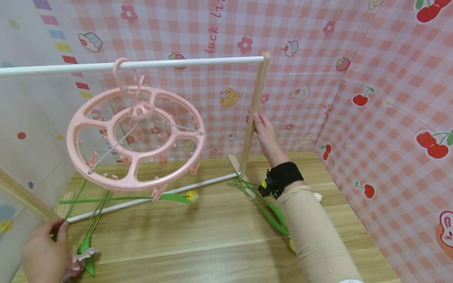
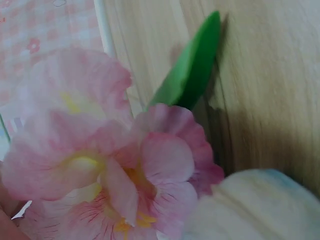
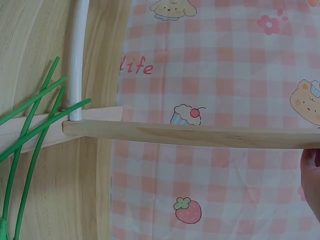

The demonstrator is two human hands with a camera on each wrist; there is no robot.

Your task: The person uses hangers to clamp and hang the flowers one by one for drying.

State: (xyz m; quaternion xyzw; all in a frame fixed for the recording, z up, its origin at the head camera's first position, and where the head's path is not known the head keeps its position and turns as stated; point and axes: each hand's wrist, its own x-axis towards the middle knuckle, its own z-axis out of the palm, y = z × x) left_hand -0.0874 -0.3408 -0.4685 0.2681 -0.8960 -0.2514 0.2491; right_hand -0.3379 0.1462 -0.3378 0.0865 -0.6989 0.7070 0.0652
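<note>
A rack of wooden posts and white rods stands on the table. My right hand (image 1: 267,137) grips its right wooden post (image 1: 253,106) partway up; this post crosses the right wrist view. My left hand (image 1: 46,251), fingers curled, holds the foot of the left wooden post (image 1: 26,194), partly hiding it. From the top rod (image 1: 198,61) hangs a round pink clip hanger (image 1: 132,184). A yellow tulip (image 1: 192,196) is clipped sideways under its front rim. Beside my left hand lies a pink flower (image 1: 76,263), whose petals fill much of the left wrist view.
More green-stemmed flowers lie at the rack's right foot, a yellow bloom (image 1: 292,245) and a white one (image 1: 317,196) partly behind my forearm. A lower white rod (image 1: 209,181) joins the posts. Patterned cloth (image 1: 304,35) covers the walls around the wooden table (image 1: 212,236).
</note>
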